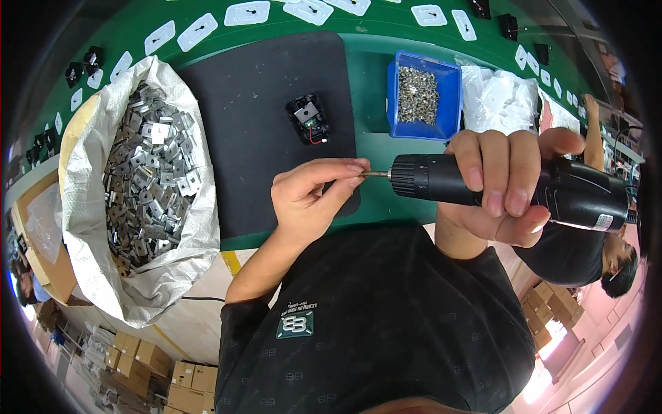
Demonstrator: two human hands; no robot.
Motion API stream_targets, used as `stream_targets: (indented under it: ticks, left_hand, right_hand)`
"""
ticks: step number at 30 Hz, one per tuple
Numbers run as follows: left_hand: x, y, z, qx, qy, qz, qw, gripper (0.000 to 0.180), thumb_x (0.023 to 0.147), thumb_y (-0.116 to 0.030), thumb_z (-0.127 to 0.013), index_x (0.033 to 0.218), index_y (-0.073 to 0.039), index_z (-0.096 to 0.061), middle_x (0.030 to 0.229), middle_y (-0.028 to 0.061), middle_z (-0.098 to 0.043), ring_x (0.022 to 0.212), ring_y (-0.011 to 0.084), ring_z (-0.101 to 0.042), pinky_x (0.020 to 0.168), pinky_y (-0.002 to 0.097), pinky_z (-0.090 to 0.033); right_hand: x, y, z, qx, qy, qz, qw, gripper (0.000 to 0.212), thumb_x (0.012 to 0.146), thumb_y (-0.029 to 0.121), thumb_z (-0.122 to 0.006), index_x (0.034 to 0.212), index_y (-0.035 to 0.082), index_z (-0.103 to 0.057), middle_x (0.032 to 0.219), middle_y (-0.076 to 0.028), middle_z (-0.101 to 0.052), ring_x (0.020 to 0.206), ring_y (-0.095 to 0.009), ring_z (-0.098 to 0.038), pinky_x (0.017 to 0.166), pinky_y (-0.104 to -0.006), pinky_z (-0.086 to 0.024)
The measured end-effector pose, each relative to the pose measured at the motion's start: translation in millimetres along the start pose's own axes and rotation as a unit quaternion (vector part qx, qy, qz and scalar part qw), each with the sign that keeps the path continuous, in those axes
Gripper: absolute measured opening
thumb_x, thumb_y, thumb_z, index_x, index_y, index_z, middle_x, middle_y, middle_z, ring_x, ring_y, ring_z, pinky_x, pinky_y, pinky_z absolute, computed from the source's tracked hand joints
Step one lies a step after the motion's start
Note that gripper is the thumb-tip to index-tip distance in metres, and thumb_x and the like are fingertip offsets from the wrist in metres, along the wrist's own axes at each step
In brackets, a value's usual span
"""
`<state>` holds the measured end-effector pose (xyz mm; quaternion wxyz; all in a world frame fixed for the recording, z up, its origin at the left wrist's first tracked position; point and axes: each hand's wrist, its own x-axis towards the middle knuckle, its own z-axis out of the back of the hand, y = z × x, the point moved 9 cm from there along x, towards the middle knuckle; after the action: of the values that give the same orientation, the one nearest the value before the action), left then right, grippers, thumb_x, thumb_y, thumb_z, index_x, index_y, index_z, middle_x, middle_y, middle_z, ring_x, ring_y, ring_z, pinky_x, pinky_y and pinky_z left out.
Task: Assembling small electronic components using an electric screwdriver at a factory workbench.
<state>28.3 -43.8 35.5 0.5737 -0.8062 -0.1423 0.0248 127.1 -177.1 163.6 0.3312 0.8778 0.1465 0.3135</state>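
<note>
My right hand (507, 179) is wrapped round a black electric screwdriver (420, 176), held level with its bit toward the left. At the tip of the bit (376, 173), my left hand (314, 193) pinches with thumb and forefinger; whatever small piece may be between them is hidden. Beyond my left hand, a small black plastic housing (317, 131) lies on the dark mat (255, 124). It has a metal plate (307, 112) in it, a bit of green circuit board and a red wire (316, 138) ending in a white plug.
A white woven sack (96, 228) full of metal plates (148, 172) stands at the left. A blue bin (445, 127) of small screws (417, 96) sits far right, beside a white plastic bag (500, 100). White trays (196, 32) line the green far surface. Another person (572, 255) is at the right.
</note>
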Motion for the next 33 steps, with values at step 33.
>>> stream_targets:
  ticks: [33]
  left_hand:
    - [52,15,43,0.49,0.023,-0.078,0.868,0.071,0.054,-0.02,-0.086,0.12,-0.01,-0.061,0.108,0.0054,-0.061,0.098,0.0257,-0.057,0.089,0.0407,-0.039]
  right_hand:
    - [13,-99,21,-0.208,0.015,0.071,0.975,0.041,0.079,-0.009,-0.061,0.109,0.008,-0.04,0.07,-0.004,-0.054,0.059,-0.015,-0.054,0.063,-0.0325,-0.053]
